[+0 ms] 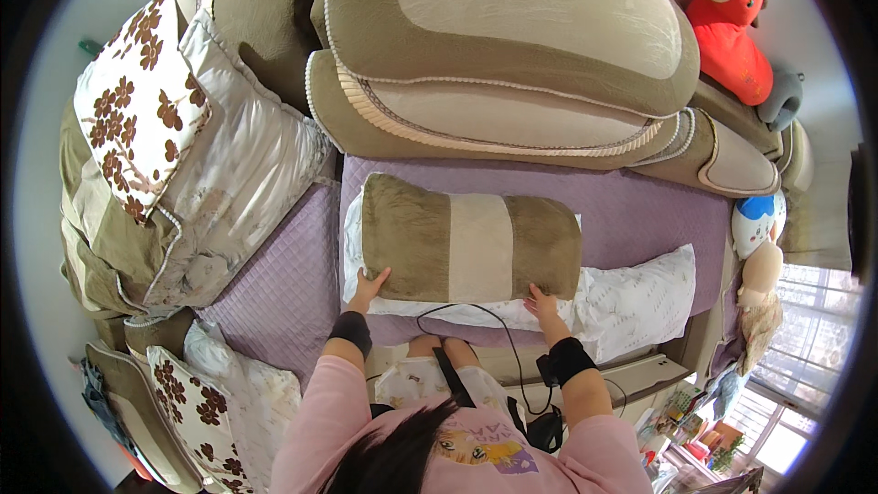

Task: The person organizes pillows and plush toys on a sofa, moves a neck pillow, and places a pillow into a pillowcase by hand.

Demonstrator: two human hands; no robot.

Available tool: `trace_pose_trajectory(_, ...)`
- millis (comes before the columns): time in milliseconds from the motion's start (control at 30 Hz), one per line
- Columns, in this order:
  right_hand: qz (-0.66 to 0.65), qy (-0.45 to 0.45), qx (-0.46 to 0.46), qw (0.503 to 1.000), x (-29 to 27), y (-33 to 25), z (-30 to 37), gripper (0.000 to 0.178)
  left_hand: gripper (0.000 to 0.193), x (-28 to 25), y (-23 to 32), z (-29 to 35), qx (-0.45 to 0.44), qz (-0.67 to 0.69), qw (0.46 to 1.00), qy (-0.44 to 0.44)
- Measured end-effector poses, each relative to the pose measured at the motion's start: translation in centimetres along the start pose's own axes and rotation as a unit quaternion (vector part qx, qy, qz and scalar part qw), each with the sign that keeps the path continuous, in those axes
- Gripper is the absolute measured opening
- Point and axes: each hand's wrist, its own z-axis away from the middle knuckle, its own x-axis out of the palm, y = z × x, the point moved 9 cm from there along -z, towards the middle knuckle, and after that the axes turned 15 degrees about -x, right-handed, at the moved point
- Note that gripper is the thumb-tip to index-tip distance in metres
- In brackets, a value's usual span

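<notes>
A rectangular plush cushion [480, 238], brown at both ends with a beige band across the middle, lies in front of me on a purple quilted cover [631, 201]. At the cushion's near left corner, my left hand [369, 289] grips the edge, its thumb on top. My right hand [542, 300] holds the same near edge toward the right corner; the undersides of both hands are hidden. White patterned fabric shows from under the cushion, and a white printed pillow [640, 297] lies to its right.
Large brown and beige sofa cushions [512, 27] stand along the far side. Bedding with brown flowers [137, 110] is piled at left. A red plush toy [732, 27] sits at far right, above a blue and white one [759, 220]. A black cable [503, 320] hangs in front of me.
</notes>
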Motion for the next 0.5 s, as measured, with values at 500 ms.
trace_pose_trajectory(500,0.011,-0.104,0.053,0.993,5.1,-0.7,0.4,0.044,0.053,2.3,2.3,3.4,0.129,-0.377,0.917,-0.008)
